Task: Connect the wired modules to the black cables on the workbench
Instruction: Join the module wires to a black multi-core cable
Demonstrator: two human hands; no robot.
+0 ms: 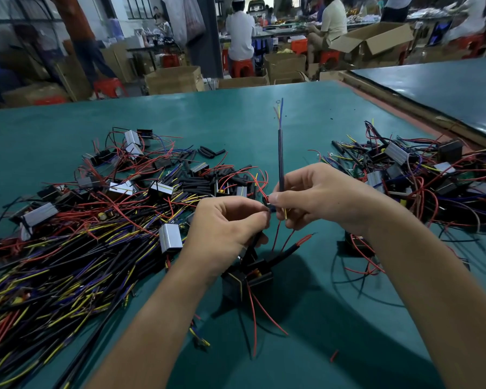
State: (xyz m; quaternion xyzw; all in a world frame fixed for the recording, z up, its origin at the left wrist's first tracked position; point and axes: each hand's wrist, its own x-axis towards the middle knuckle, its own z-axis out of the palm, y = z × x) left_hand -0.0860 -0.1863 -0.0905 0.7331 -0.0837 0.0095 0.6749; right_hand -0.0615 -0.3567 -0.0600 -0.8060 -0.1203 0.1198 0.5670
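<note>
My right hand (317, 196) pinches a black cable (280, 153) that stands upright, its blue and yellow leads fanned out at the top. My left hand (225, 224) pinches a thin wire end right against the cable's lower end, fingertips of both hands almost touching. Below my left hand hangs a black wired module (237, 282) with red leads (260, 310) trailing down over the green workbench (292, 113). Where the wire and cable meet is hidden by my fingers.
A large heap of black cables and silver-cased modules (76, 220) covers the left of the bench, with short black sleeves (208, 179) behind it. Another tangle of wired modules (421, 175) lies at the right. People sit among cardboard boxes beyond the bench.
</note>
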